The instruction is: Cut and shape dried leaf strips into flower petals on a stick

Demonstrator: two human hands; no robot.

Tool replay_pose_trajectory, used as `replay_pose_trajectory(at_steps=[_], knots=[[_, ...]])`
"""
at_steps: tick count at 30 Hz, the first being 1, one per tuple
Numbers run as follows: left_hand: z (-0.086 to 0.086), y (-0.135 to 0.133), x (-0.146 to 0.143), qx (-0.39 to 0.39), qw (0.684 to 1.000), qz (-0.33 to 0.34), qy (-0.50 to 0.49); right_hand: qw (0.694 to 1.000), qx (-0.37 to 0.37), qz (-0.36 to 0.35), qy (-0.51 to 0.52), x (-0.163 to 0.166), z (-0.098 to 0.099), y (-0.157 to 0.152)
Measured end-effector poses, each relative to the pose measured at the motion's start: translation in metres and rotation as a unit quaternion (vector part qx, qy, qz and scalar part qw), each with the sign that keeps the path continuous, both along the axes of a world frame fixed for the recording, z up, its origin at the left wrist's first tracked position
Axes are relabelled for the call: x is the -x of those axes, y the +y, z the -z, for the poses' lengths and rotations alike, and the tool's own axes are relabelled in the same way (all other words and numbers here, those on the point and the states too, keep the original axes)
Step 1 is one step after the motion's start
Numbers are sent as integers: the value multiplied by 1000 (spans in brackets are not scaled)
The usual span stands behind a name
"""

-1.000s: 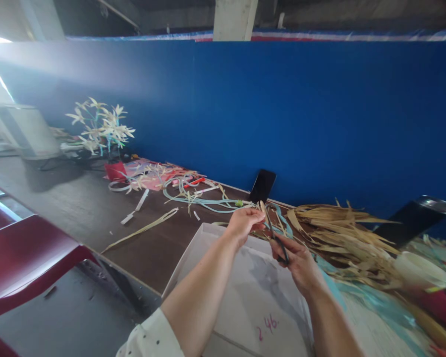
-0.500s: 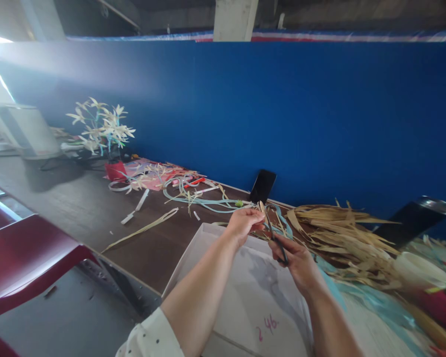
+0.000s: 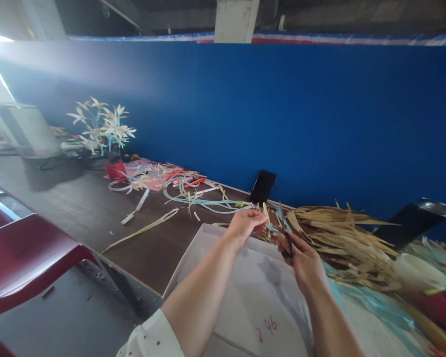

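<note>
Over the far end of a white box lid (image 3: 245, 297), my left hand (image 3: 247, 223) pinches a small piece of pale dried husk (image 3: 265, 210), its tip pointing up past the fingers. My right hand (image 3: 301, 258) is closed around the dark handles of a pair of scissors (image 3: 287, 238). The blades point upward, a little to the right of the husk and apart from it. Behind both hands, light-blue strips (image 3: 284, 218) and husk scraps lie on the dark table.
A black phone (image 3: 263, 186) leans on the blue partition (image 3: 282, 114). Dried husks (image 3: 342, 238) lie at the right by a dark bottle (image 3: 412, 223). Pale husk flowers (image 3: 107, 126) stand in a red pot (image 3: 115, 171) at the left. A red chair (image 3: 33, 258) stands beside the table.
My right hand has moved slightly right with the scissors, so the blades now stand away from the husk piece. My left hand has barely moved.
</note>
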State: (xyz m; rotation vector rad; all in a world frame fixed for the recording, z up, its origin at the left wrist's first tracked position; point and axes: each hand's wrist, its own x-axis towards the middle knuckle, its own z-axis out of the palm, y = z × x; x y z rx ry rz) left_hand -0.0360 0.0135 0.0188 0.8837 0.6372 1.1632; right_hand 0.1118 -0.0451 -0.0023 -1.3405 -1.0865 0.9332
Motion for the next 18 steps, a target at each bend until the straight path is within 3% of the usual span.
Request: replay_pose_trajectory(at_steps=[10,18], knots=[[4,1,-1,-33,999,15,37,988,-48,79,-127,1,6,2],[5,-1,-5,-32,997,-5,65,913,-39,211,-348,0,-2,-2]])
